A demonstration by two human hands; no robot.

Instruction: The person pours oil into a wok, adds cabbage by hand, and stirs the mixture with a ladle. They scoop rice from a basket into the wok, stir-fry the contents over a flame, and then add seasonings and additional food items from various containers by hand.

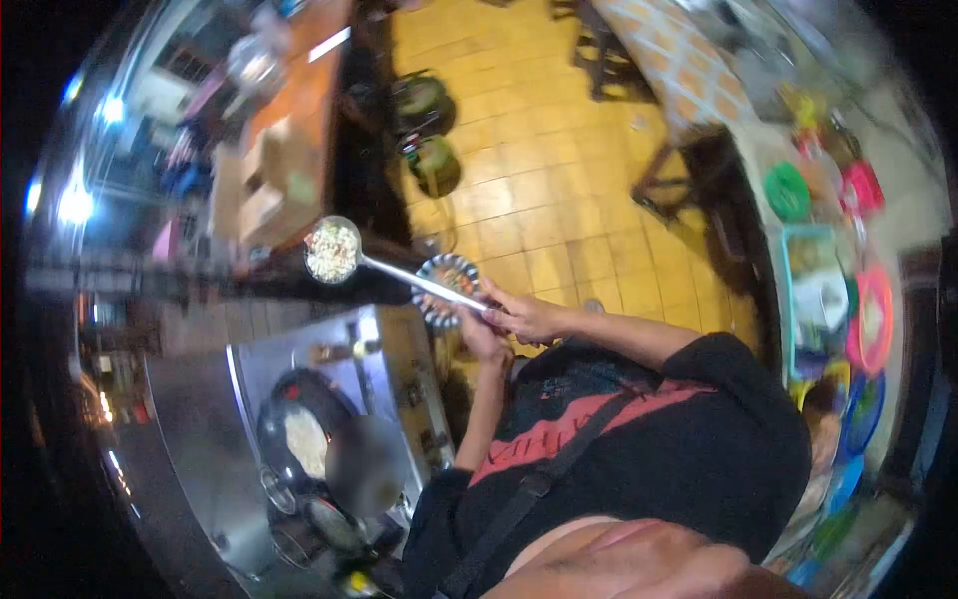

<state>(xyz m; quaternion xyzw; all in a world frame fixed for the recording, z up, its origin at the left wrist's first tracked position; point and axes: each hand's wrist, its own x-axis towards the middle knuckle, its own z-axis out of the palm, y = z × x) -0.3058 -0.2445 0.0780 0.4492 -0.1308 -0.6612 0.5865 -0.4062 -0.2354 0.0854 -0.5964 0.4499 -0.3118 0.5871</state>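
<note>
My right hand [521,315] is closed around the end of a long metal ladle handle. The round head of the ladle [384,266] reaches out to the left and carries chopped whitish food [330,252]. Beneath the handle is a plate [423,307] with a black-and-white striped rim, filled with small orange and green pieces. At its lower right edge my left hand [485,339] grips the plate, close against my right hand. The left fingers under the plate are hidden.
At lower left is a stove [371,344] with a dark wok [284,397] holding something pale. A cardboard box [267,205] sits on the wooden table at upper left. Green gas cylinders [435,166] stand on the yellow tiled floor. Coloured baskets [785,299] line the right counter.
</note>
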